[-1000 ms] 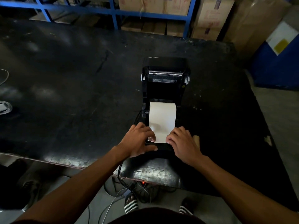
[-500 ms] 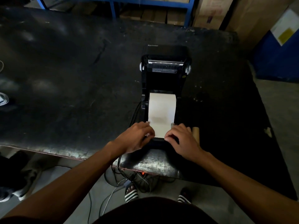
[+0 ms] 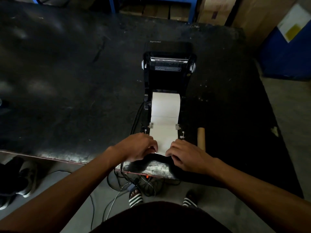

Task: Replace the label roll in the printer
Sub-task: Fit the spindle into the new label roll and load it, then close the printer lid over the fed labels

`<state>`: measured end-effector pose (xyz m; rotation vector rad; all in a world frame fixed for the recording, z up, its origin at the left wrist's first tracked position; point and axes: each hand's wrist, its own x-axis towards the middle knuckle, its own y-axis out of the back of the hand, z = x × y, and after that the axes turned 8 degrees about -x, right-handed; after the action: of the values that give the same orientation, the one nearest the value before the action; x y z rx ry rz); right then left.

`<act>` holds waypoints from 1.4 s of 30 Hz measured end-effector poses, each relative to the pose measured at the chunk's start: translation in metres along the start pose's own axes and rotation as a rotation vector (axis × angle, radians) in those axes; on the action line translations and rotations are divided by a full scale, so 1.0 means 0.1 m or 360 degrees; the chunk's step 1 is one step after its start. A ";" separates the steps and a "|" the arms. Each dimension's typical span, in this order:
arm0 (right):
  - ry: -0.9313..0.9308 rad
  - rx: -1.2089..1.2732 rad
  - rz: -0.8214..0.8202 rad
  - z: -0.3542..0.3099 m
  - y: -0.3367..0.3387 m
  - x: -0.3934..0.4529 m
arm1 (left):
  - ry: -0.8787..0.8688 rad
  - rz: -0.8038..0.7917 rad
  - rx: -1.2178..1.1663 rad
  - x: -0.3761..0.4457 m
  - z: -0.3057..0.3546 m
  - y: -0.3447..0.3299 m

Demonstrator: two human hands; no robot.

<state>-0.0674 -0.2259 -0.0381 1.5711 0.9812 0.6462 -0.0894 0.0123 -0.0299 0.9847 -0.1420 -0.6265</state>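
White paper from the label roll [image 3: 165,105] runs down the middle of the black printer [image 3: 168,78]. The roll is round and smooth and sits inside the open printer, with the paper strip [image 3: 164,132] pulled flat toward the person. Two small pale guide tabs [image 3: 151,125] touch the strip, one on each edge. The printer lid [image 3: 169,49] stands tipped back, and a shiny metal bar [image 3: 169,59] runs across it. The surface [image 3: 67,81] is dark, scuffed and a bit shiny, with a worn pale front edge. A brown cardboard tube [image 3: 201,138] lies just beside the printer on the right. Cables [image 3: 127,180] hang below the front edge.

Half a second ago the strip was shorter and the hands sat up by the guide tabs. Now more paper is out, the tabs show, and both hands are closer to the front edge of the surface.

Both arms reach forward from the bottom of the view. The left hand [image 3: 139,147] is curled, pinching the left corner of the strip's end with its fingertips. The right hand [image 3: 185,155] is curled too, palm down, pinching the right corner. The backs of both hands face up.
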 end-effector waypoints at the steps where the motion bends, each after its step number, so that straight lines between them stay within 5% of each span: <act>1: 0.0003 0.0030 -0.0032 -0.01 0.01 0.00 | 0.0007 -0.0035 0.0016 0.00 0.01 -0.01; 15: -0.0008 0.0120 -0.0331 0.02 0.06 0.03 | 0.0086 -0.0121 0.0170 0.02 0.12 -0.09; 18: 0.0002 0.0153 -0.0388 0.02 0.08 0.06 | 0.0057 0.0089 0.0100 0.01 0.11 -0.05; 21: -0.0008 0.0176 -0.0423 0.02 0.09 0.08 | 0.0133 0.0743 -0.0126 0.00 0.05 -0.05; 23: -0.0023 0.0182 -0.0446 0.02 0.08 0.09 | 0.0432 0.1058 -0.0322 0.06 -0.03 -0.09; 26: 0.0006 0.0171 -0.0507 0.05 0.10 0.12 | 0.0971 0.0917 -0.0832 0.19 -0.20 -0.09; 30: -0.0040 0.0485 -0.0570 0.18 0.44 0.25 | 0.0962 0.0799 -0.1200 0.24 -0.39 -0.11; 33: -0.0305 0.0692 -0.0046 0.45 0.85 0.44 | 0.0915 0.0856 -0.1493 0.22 -0.46 -0.15; 37: -0.1135 0.1022 0.1504 0.94 1.37 0.84 | 0.0913 0.0838 -0.1641 0.19 -0.44 -0.19; 39: -0.1465 0.1382 0.1575 1.15 1.59 1.07 | 0.0919 0.0838 -0.1658 0.18 -0.40 -0.17; 42: -0.1657 0.1831 0.1015 1.35 1.73 1.33 | 0.0931 0.0851 -0.1672 0.19 -0.33 -0.13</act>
<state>0.1546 -0.1877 0.0856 2.7990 -0.0794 -0.5148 -0.0668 0.0209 -0.0623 0.0503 0.4071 0.1340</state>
